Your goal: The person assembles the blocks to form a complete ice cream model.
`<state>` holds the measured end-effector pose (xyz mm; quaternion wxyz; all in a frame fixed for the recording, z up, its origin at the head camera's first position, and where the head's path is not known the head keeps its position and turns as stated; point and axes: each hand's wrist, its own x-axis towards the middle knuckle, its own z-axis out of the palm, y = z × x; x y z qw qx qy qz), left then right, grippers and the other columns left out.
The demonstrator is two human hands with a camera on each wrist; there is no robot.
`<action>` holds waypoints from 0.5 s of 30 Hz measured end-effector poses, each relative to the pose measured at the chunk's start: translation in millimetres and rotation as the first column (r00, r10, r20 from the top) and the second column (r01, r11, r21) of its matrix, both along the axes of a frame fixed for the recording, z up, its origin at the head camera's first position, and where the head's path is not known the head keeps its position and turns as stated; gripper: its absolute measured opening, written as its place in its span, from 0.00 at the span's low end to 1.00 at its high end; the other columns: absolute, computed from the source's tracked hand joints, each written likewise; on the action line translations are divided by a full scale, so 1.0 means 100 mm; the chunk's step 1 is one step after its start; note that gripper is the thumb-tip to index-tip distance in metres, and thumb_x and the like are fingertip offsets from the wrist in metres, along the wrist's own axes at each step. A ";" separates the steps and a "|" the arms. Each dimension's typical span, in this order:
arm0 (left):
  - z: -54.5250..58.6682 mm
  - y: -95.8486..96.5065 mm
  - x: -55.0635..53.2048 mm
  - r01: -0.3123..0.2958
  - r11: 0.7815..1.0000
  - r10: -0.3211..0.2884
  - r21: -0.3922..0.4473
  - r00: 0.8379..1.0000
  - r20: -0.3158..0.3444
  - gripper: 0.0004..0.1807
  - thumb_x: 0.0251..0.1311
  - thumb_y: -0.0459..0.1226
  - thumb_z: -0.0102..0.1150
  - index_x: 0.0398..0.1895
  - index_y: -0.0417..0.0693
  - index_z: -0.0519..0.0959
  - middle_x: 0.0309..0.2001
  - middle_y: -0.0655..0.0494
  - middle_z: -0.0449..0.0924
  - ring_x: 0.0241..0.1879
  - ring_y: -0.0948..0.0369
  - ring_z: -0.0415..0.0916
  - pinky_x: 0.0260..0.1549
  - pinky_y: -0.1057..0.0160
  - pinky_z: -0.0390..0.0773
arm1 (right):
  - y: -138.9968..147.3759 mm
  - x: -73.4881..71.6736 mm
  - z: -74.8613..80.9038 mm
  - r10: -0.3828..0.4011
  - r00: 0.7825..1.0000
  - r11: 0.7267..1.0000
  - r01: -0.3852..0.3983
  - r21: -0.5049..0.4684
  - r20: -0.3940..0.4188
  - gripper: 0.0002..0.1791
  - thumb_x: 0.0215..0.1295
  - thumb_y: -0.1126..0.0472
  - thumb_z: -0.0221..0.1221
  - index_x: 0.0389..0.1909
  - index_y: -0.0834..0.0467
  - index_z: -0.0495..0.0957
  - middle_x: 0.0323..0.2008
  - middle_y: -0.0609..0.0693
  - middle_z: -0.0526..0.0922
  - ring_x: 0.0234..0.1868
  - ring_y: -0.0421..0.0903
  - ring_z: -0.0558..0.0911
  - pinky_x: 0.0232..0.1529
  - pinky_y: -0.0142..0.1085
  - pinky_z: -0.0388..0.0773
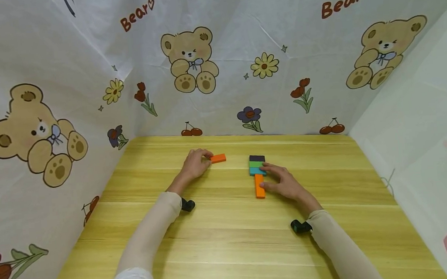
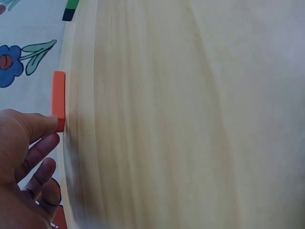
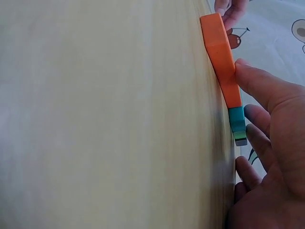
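Observation:
An orange block point(image 1: 218, 158) lies flat at the far middle of the table, and my left hand point(image 1: 195, 164) pinches its left end between thumb and fingers. The left wrist view shows the thumb against the end of that block point(image 2: 58, 93). To the right, black point(image 1: 257, 158), green point(image 1: 257, 164) and teal point(image 1: 255, 171) blocks lie side by side, touching. A second orange block point(image 1: 259, 186) runs lengthwise toward me from the teal one. With loosely bent fingers, my right hand point(image 1: 288, 185) rests its thumb on this orange block's right side and its fingertips by the teal block.
The wooden table point(image 1: 224, 244) has white cloth walls printed with bears and flowers behind it and at both sides. A black wrist camera point(image 1: 188, 204) sits under the left wrist, another black camera point(image 1: 301, 226) by the right.

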<state>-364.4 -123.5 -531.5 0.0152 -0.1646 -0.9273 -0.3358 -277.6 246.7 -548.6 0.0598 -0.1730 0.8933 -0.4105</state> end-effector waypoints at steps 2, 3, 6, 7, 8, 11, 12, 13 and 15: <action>-0.02 0.02 -0.01 0.000 1.000 0.000 0.013 1.000 -0.006 0.15 0.75 0.35 0.63 0.61 0.46 0.86 0.59 0.46 0.87 0.61 0.45 0.75 0.72 0.42 0.68 | 0.01 0.00 0.00 0.001 1.000 1.000 -0.001 -0.005 0.002 0.36 0.72 0.48 0.70 0.79 0.49 0.72 0.87 0.51 0.59 0.85 0.66 0.54 0.80 0.74 0.49; -0.03 0.04 -0.02 -0.001 1.000 0.001 0.016 1.000 -0.007 0.15 0.75 0.35 0.63 0.61 0.46 0.86 0.59 0.46 0.87 0.61 0.45 0.76 0.73 0.42 0.68 | 0.01 0.01 0.00 0.001 1.000 1.000 -0.001 -0.008 0.002 0.37 0.72 0.48 0.70 0.79 0.49 0.72 0.87 0.52 0.59 0.85 0.67 0.54 0.79 0.74 0.48; -0.06 0.09 -0.05 0.000 1.000 0.000 0.024 1.000 -0.013 0.15 0.75 0.35 0.63 0.61 0.46 0.86 0.58 0.47 0.87 0.62 0.46 0.77 0.73 0.43 0.67 | 0.02 0.01 0.00 -0.005 1.000 1.000 0.005 -0.014 0.009 0.36 0.72 0.48 0.70 0.79 0.48 0.72 0.87 0.51 0.59 0.85 0.66 0.53 0.80 0.74 0.48; -0.06 0.11 -0.06 0.000 1.000 0.000 0.025 1.000 -0.011 0.15 0.75 0.35 0.63 0.61 0.46 0.86 0.58 0.47 0.87 0.62 0.46 0.77 0.73 0.43 0.68 | 0.02 0.01 0.00 -0.008 1.000 1.000 0.008 -0.016 0.013 0.36 0.72 0.47 0.70 0.79 0.47 0.72 0.87 0.50 0.59 0.85 0.65 0.53 0.80 0.73 0.48; -0.07 0.13 -0.06 -0.001 1.000 0.001 0.027 1.000 -0.008 0.15 0.75 0.35 0.63 0.61 0.46 0.86 0.58 0.47 0.87 0.62 0.46 0.76 0.70 0.43 0.70 | 0.02 0.01 -0.01 -0.010 1.000 1.000 0.010 -0.016 0.015 0.36 0.72 0.47 0.70 0.78 0.47 0.73 0.87 0.49 0.59 0.86 0.65 0.53 0.80 0.73 0.49; -0.06 0.18 -0.08 -0.010 0.999 0.010 0.032 1.000 0.001 0.15 0.75 0.35 0.63 0.61 0.47 0.86 0.58 0.48 0.87 0.61 0.46 0.75 0.66 0.44 0.73 | 0.02 0.00 -0.01 -0.010 1.000 1.000 0.010 -0.020 0.015 0.36 0.71 0.47 0.70 0.78 0.46 0.73 0.86 0.48 0.60 0.86 0.64 0.53 0.81 0.72 0.48; -0.06 0.20 -0.09 -0.013 0.999 0.012 0.034 1.000 0.004 0.15 0.75 0.35 0.63 0.61 0.47 0.86 0.58 0.48 0.87 0.62 0.46 0.75 0.67 0.45 0.73 | 0.02 0.00 -0.02 -0.007 1.000 1.000 0.008 -0.020 0.012 0.36 0.71 0.46 0.70 0.78 0.46 0.73 0.87 0.48 0.60 0.86 0.64 0.54 0.80 0.73 0.49; -0.06 0.21 -0.09 -0.014 0.999 0.013 0.036 1.000 0.008 0.15 0.75 0.35 0.64 0.61 0.47 0.86 0.58 0.48 0.87 0.62 0.46 0.75 0.67 0.44 0.73 | 0.02 0.00 -0.02 -0.005 1.000 1.000 0.005 -0.022 0.011 0.36 0.71 0.46 0.70 0.78 0.46 0.73 0.87 0.49 0.60 0.86 0.64 0.54 0.80 0.73 0.49; -0.06 0.24 -0.10 -0.016 0.999 0.016 0.037 1.000 0.007 0.15 0.75 0.35 0.64 0.61 0.46 0.86 0.58 0.47 0.87 0.62 0.46 0.75 0.69 0.45 0.72 | 0.02 0.00 -0.02 -0.002 1.000 1.000 0.002 -0.020 0.007 0.37 0.71 0.46 0.70 0.78 0.46 0.73 0.87 0.49 0.60 0.85 0.65 0.54 0.80 0.73 0.49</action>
